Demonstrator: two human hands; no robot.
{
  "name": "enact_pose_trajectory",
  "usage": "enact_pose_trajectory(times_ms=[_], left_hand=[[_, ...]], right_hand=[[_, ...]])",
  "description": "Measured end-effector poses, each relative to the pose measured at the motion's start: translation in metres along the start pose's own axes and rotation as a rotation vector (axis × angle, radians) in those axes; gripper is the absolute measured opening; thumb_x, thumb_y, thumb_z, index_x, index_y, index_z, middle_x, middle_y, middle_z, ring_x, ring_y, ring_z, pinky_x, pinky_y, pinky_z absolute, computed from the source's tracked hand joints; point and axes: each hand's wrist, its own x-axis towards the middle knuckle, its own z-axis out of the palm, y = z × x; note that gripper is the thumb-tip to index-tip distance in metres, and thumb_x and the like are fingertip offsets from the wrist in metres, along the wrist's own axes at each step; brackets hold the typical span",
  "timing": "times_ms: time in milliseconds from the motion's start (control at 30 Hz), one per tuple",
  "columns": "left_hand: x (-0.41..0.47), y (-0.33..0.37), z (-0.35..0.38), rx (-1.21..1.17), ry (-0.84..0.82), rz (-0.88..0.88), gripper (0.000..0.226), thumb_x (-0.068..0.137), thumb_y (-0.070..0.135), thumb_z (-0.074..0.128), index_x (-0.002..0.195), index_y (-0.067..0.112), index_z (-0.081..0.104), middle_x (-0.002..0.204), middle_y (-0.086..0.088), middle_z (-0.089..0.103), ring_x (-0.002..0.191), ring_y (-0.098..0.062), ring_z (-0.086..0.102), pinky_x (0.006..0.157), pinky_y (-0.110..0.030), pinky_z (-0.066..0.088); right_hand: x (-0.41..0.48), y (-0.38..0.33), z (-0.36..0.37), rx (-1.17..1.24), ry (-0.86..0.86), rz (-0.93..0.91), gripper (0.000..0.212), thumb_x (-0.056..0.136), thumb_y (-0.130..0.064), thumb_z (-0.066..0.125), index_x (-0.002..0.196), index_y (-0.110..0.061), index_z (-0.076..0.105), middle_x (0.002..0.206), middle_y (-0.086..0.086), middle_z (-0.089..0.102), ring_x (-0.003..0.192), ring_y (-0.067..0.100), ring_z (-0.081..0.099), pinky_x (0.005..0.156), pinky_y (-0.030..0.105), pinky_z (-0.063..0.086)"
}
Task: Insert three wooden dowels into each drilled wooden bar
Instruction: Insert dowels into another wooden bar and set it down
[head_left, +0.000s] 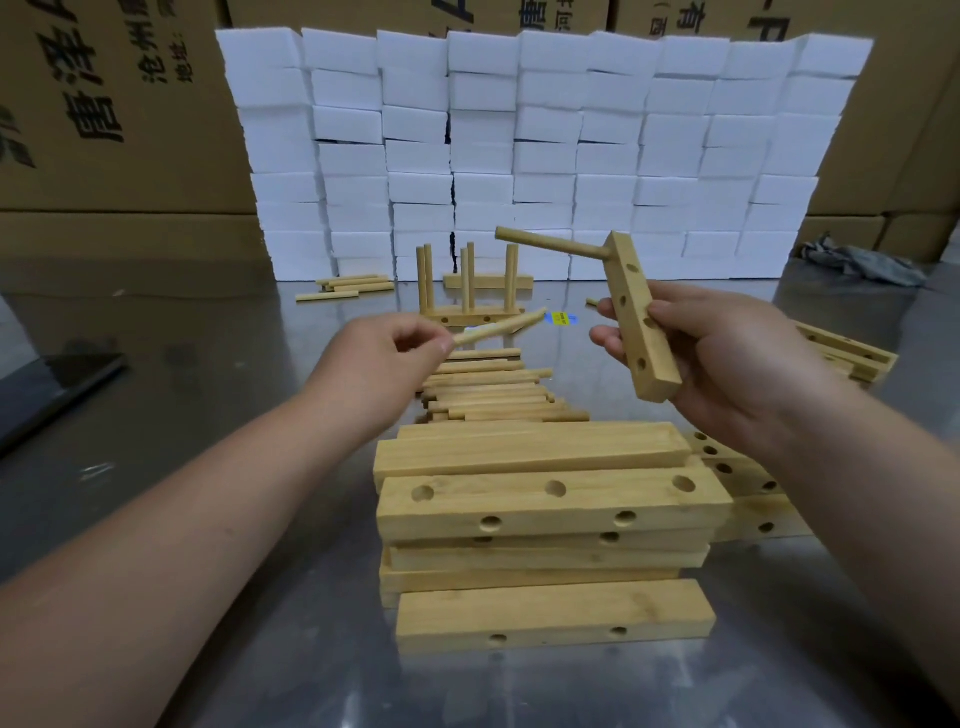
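The right hand (727, 353) grips a drilled bar (641, 332) in the air above the desk (260, 519), fingers curled round its lower half, with the bar standing nearly upright and its top leaning slightly left. One inserted dowel (550, 243) sticks out from the bar's top end and points left; further down the bar several holes are open. The left hand (395, 348) pinches a loose dowel (498, 328) between thumb and fingertips, its free end aimed right towards the bar but apart from it. Between and below the hands a pile of dowels (493, 389) lies on the desk, and nearer still sits a stack of bars (545, 499) with their holes showing. More bars (852, 353) lie at the right behind the right hand. Farther off stand two finished bars (470, 314) with dowels pointing up, and a few spare dowels (353, 286) lie to their left. A small yellow label (560, 318) lies on the desk near them. A wall of white foam blocks (519, 156) closes the far side, with cardboard boxes (104, 104) behind it, a grey cloth (862, 265) at the far right and a dark flat object (52, 384) at the left edge.
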Motion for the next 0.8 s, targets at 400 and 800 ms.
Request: enact_pose_trajectory(times_ms=[400,800], left_hand=[[-0.015,0.033,-0.006,-0.167,-0.012,0.161,0.017,0.088,0.021,0.059,0.076,0.031,0.064,0.064,0.012,0.054,0.051,0.007,0.044,0.047,-0.007,0.037],[-0.017,0.032,-0.005,-0.098,-0.033,0.276,0.023,0.086,0.022,0.06,0.075,0.042,0.062,0.068,0.007,0.055,0.056,0.003,0.044,0.049,-0.007,0.036]], right_hand=[[-0.007,0.001,0.003,-0.073,-0.208,-0.132,0.044,0.096,0.003,0.036,0.135,-0.014,0.046,0.098,0.01,0.073,0.091,0.025,0.07,0.069,0.02,0.055],[-0.005,0.001,-0.001,-0.117,-0.231,-0.162,0.045,0.096,0.001,0.035,0.136,-0.016,0.045,0.096,0.012,0.072,0.093,0.025,0.069,0.071,0.02,0.054]])
